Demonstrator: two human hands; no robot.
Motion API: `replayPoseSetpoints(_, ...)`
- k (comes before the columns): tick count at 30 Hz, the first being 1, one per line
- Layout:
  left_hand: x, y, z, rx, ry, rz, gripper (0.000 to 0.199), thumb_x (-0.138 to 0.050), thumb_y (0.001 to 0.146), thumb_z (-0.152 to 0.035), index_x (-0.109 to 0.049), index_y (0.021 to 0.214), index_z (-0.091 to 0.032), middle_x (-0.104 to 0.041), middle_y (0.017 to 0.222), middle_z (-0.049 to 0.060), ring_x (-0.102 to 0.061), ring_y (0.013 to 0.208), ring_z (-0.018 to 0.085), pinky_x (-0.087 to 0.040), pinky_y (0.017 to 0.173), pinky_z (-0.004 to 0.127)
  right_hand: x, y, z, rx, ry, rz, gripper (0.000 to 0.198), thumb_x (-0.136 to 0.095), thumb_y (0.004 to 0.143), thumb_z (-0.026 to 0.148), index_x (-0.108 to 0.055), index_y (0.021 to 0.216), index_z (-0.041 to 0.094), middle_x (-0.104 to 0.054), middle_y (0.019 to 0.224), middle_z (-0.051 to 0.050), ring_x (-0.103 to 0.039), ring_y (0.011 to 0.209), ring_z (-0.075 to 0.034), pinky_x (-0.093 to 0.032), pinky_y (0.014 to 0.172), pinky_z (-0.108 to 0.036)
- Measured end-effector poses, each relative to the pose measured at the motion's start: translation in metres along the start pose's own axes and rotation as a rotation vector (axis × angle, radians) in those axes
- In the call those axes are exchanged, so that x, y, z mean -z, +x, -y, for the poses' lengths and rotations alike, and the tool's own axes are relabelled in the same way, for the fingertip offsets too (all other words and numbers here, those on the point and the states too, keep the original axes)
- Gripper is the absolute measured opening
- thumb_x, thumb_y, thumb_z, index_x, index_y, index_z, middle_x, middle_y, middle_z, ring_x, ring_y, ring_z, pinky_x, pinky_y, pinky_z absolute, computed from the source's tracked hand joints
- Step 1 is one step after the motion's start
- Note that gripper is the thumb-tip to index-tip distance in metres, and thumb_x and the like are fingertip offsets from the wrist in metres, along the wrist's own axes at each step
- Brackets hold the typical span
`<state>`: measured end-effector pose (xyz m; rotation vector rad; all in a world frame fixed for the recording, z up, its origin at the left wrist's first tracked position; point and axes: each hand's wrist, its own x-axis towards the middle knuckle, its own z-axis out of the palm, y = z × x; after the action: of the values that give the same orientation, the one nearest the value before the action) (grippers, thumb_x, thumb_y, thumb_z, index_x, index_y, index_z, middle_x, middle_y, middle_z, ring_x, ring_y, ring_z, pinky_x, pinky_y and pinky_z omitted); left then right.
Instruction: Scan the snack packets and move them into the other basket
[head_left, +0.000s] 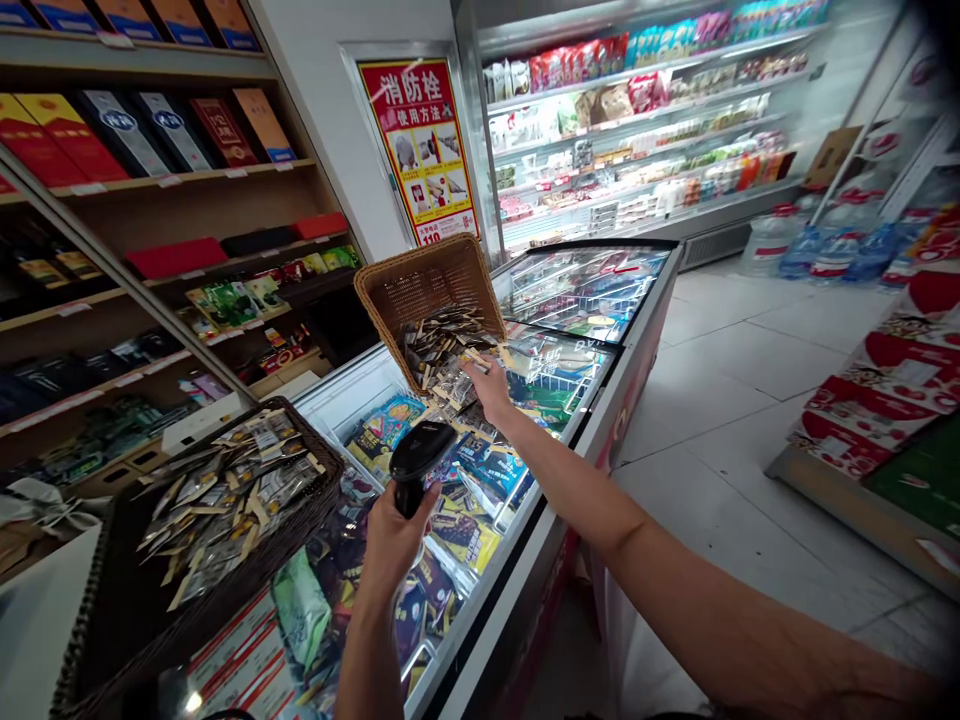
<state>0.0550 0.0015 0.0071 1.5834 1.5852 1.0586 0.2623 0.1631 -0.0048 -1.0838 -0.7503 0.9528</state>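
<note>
My left hand [391, 545] grips a black handheld barcode scanner [420, 452] upright over the glass top of a chest freezer [600, 420]. My right hand [489, 388] reaches forward into a tilted light-brown wicker basket [420, 282] that rests on the freezer lid, fingers touching the small dark-and-tan sachets [442, 345] piled in it. Whether it grips one I cannot tell. A second, dark wicker basket [135, 600] with several similar sachets [225, 480] stands near left.
Ice-cream packs show under the freezer glass. Wooden shelves of boxed goods [150, 140] line the left wall. An open refrigerated display [637, 130] stands at the back, water bottles [832, 245] beside it, and stacked red-and-white cartons [885, 390] at right. White tiled floor [735, 470] lies to the freezer's right.
</note>
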Motion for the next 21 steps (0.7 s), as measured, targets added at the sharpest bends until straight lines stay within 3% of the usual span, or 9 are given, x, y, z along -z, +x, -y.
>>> replayPoseSetpoints(3, 0.0, 0.006, 0.009, -0.009, -0.008, 0.012, 0.052, -0.074, 0.07, -0.07, -0.058, 0.078, -0.021, -0.053, 0.049, -0.004, -0.051, 0.047, 0.014, -0.036, 0.048, 0.025, 0.004, 0.013, -0.004, 0.109, -0.007, -0.116, 0.049, -0.066, 0.082, 0.056, -0.055, 0.118, 0.025, -0.062, 0.105, -0.005, -0.058, 0.076, -0.015, -0.048, 0.061, -0.027)
replayPoseSetpoints(6, 0.0, 0.01, 0.016, 0.022, 0.013, -0.001, 0.056, -0.075, 0.065, -0.072, -0.06, 0.08, -0.02, -0.053, 0.048, -0.004, -0.052, 0.046, 0.016, -0.038, 0.047, 0.026, 0.006, 0.022, -0.01, 0.12, -0.05, -0.077, 0.058, -0.057, 0.088, 0.047, -0.043, 0.14, 0.023, -0.061, 0.125, -0.011, -0.065, 0.097, -0.02, -0.055, 0.077, -0.032)
replayPoseSetpoints(8, 0.0, 0.01, 0.016, 0.03, 0.015, 0.002, 0.056, -0.076, 0.065, -0.072, -0.06, 0.079, -0.02, -0.054, 0.048, -0.004, -0.053, 0.046, 0.016, -0.038, 0.047, 0.026, 0.006, 0.024, -0.013, 0.135, -0.218, -0.048, 0.065, -0.055, 0.089, 0.043, -0.037, 0.148, 0.021, -0.057, 0.135, -0.016, -0.061, 0.116, -0.025, -0.054, 0.089, -0.037)
replayPoseSetpoints(11, 0.0, 0.007, 0.011, 0.019, -0.013, -0.006, 0.053, -0.076, 0.067, -0.068, -0.061, 0.081, -0.02, -0.055, 0.051, -0.004, -0.055, 0.047, 0.015, -0.038, 0.047, 0.025, 0.005, 0.022, -0.014, 0.176, -0.547, -0.109, 0.066, -0.055, 0.09, 0.041, -0.039, 0.15, 0.019, -0.043, 0.149, -0.02, -0.04, 0.141, -0.033, -0.043, 0.107, -0.045)
replayPoseSetpoints(13, -0.001, 0.004, 0.007, 0.02, -0.049, -0.012, 0.05, -0.076, 0.07, -0.065, -0.061, 0.083, -0.019, -0.055, 0.052, -0.005, -0.054, 0.046, 0.014, -0.038, 0.046, 0.024, 0.004, 0.018, -0.015, 0.205, -0.664, -0.159, 0.061, -0.052, 0.091, 0.038, -0.043, 0.147, 0.016, -0.039, 0.151, -0.022, -0.032, 0.144, -0.036, -0.036, 0.113, -0.049)
replayPoseSetpoints(17, -0.003, 0.004, 0.007, 0.123, -0.203, -0.057, 0.05, -0.081, 0.065, -0.06, -0.061, 0.085, -0.019, -0.054, 0.053, -0.006, -0.049, 0.042, 0.011, -0.037, 0.044, 0.023, -0.001, 0.004, -0.019, 0.342, -0.727, -0.215, 0.048, -0.05, 0.088, 0.027, -0.052, 0.134, 0.013, -0.045, 0.143, -0.022, -0.036, 0.137, -0.035, -0.028, 0.114, -0.053)
replayPoseSetpoints(21, -0.005, 0.004, 0.013, 0.256, -0.401, -0.089, 0.05, -0.086, 0.062, -0.056, -0.058, 0.081, -0.019, -0.051, 0.053, -0.007, -0.044, 0.04, 0.009, -0.034, 0.043, 0.022, -0.028, -0.02, -0.01, 0.568, -0.778, -0.076, 0.04, -0.052, 0.086, 0.023, -0.056, 0.125, 0.017, -0.053, 0.132, -0.019, -0.041, 0.129, -0.034, -0.03, 0.111, -0.055)
